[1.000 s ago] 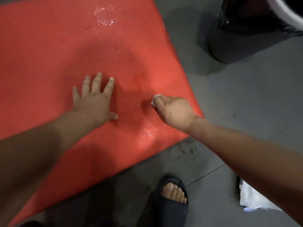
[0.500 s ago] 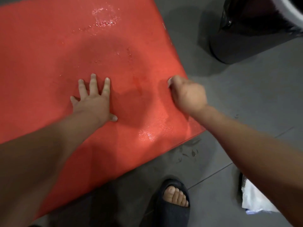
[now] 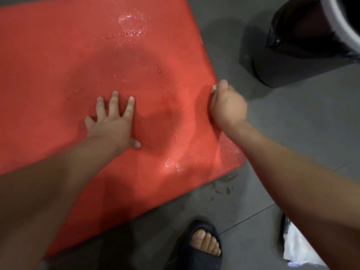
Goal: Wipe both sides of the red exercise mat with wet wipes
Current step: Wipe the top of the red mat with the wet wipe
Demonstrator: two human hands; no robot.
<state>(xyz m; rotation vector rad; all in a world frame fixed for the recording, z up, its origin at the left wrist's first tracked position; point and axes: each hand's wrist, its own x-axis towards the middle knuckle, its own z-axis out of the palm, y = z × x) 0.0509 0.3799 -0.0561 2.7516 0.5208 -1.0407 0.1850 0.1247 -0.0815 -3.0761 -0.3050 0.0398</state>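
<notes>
Grey floor held the red mat; your flat left hand pinned it, your right hand clenched the wipe, and overlapping edge strokes suited best.

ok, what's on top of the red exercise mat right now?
On the red exercise mat: the left hand pressed flat, fingers spread; the right hand gripping a white wet wipe at its edge; glossy wet patches. Most of the wipe is hidden in the fist.

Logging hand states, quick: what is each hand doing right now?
Left hand: open, fingers spread, pressing flat on the red mat.
Right hand: closed around a white wet wipe at the mat's right edge.
</notes>
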